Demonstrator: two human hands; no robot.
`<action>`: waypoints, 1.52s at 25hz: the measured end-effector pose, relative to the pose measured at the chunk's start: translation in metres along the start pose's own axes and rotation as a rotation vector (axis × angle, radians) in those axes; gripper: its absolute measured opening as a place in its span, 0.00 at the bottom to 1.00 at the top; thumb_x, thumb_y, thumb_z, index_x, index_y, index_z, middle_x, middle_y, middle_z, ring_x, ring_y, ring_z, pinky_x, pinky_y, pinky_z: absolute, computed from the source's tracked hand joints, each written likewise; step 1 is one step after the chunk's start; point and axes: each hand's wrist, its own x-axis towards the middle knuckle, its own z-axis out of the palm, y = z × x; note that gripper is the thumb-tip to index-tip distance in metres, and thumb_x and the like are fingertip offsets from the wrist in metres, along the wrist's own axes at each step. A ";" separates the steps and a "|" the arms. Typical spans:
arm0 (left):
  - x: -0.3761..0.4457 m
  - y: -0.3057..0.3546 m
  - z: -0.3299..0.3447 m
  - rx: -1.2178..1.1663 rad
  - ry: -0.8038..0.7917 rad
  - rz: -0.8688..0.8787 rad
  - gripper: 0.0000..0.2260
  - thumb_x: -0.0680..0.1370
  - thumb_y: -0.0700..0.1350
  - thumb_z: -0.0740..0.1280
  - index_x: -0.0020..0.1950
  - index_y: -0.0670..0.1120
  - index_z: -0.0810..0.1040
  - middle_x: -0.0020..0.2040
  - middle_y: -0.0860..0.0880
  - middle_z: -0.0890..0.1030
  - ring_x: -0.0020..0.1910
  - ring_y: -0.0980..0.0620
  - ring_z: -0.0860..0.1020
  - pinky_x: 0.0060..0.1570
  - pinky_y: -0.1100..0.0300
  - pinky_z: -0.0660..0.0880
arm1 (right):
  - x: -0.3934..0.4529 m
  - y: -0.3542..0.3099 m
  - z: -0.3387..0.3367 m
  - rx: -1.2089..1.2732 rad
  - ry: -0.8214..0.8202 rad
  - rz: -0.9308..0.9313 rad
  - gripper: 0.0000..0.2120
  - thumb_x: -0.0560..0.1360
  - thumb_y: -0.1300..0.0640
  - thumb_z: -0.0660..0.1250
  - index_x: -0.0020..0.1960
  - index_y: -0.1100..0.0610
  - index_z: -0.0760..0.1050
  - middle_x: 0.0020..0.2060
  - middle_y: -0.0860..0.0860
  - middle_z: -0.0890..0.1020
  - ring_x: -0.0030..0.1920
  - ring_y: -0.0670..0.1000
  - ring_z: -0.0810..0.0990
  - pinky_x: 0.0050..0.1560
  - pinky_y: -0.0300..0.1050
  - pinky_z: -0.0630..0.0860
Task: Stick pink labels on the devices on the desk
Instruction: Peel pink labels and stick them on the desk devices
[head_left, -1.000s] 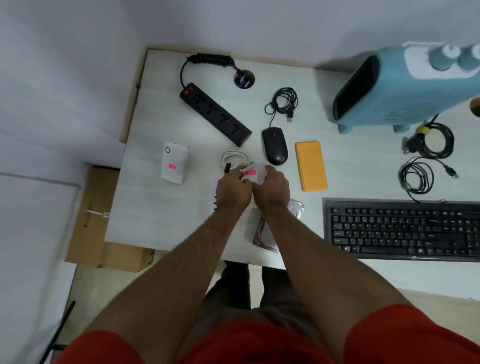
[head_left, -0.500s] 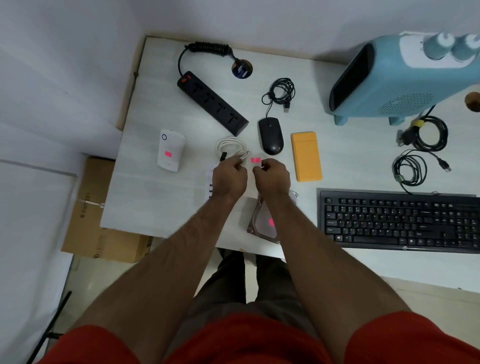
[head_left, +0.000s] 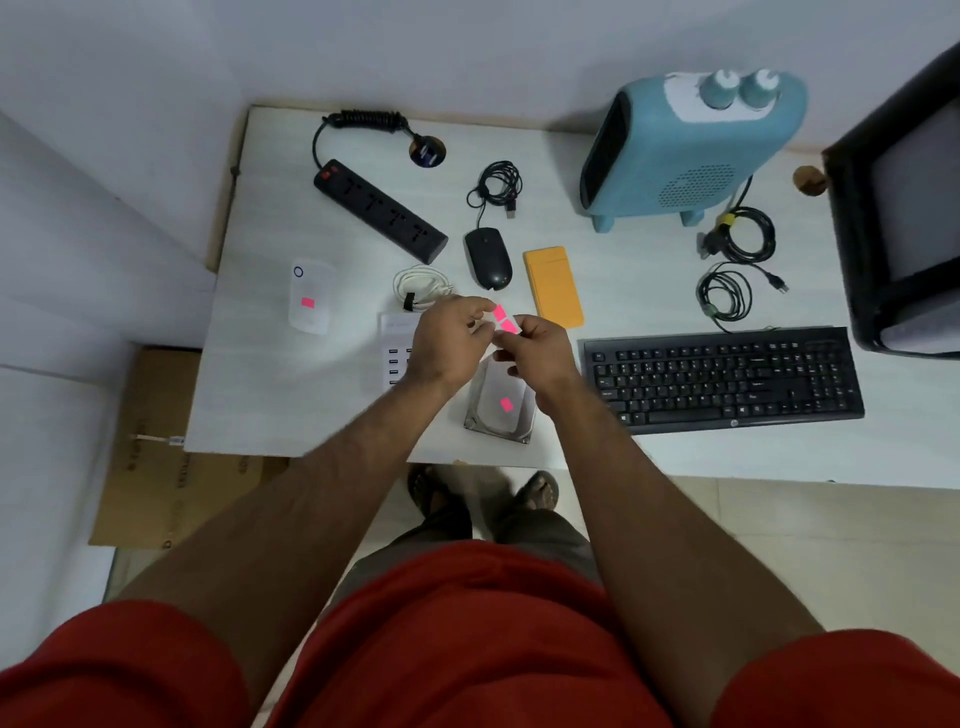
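Note:
My left hand (head_left: 451, 340) and my right hand (head_left: 540, 349) meet above the desk's front middle, both pinching a small white strip with pink labels (head_left: 505, 319). Under my right hand lies a hard drive (head_left: 500, 410) with a pink label on it. A white adapter (head_left: 310, 294) at the left also bears a pink label. A white USB hub (head_left: 393, 345) is half hidden by my left hand. A black mouse (head_left: 488, 258), an orange case (head_left: 552, 286), a black power strip (head_left: 380, 209) and a black keyboard (head_left: 721, 377) carry no visible label.
A blue fan heater (head_left: 685, 150) stands at the back right, with a black monitor (head_left: 901, 218) at the right edge. Coiled black cables (head_left: 724, 293) lie by the heater and a white cable coil (head_left: 421, 285) by the mouse. A cardboard box (head_left: 156, 457) sits on the floor, left.
Both hands lifted the label strip off the desk and drew it slightly toward me; the labelled hard drive beneath them came into view. The camera view shifted.

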 end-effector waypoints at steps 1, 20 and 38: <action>-0.004 0.004 0.000 0.019 -0.009 0.033 0.11 0.76 0.40 0.68 0.58 0.45 0.82 0.54 0.46 0.82 0.51 0.51 0.80 0.53 0.58 0.77 | -0.004 -0.001 -0.004 -0.033 -0.014 -0.036 0.08 0.76 0.63 0.70 0.41 0.54 0.79 0.36 0.53 0.81 0.32 0.45 0.80 0.32 0.40 0.71; -0.052 0.057 0.060 0.142 -0.002 -0.024 0.06 0.75 0.45 0.69 0.46 0.47 0.86 0.44 0.50 0.86 0.46 0.51 0.82 0.47 0.60 0.75 | -0.036 0.025 -0.092 -0.131 -0.103 -0.162 0.09 0.76 0.66 0.68 0.44 0.53 0.77 0.36 0.56 0.78 0.29 0.44 0.81 0.31 0.37 0.73; 0.002 0.020 0.015 -0.323 -0.299 -0.289 0.03 0.75 0.38 0.71 0.48 0.41 0.83 0.42 0.44 0.82 0.42 0.52 0.80 0.47 0.57 0.80 | -0.002 0.015 -0.042 -0.018 -0.065 -0.016 0.04 0.78 0.59 0.67 0.45 0.57 0.76 0.40 0.56 0.80 0.38 0.53 0.78 0.33 0.41 0.75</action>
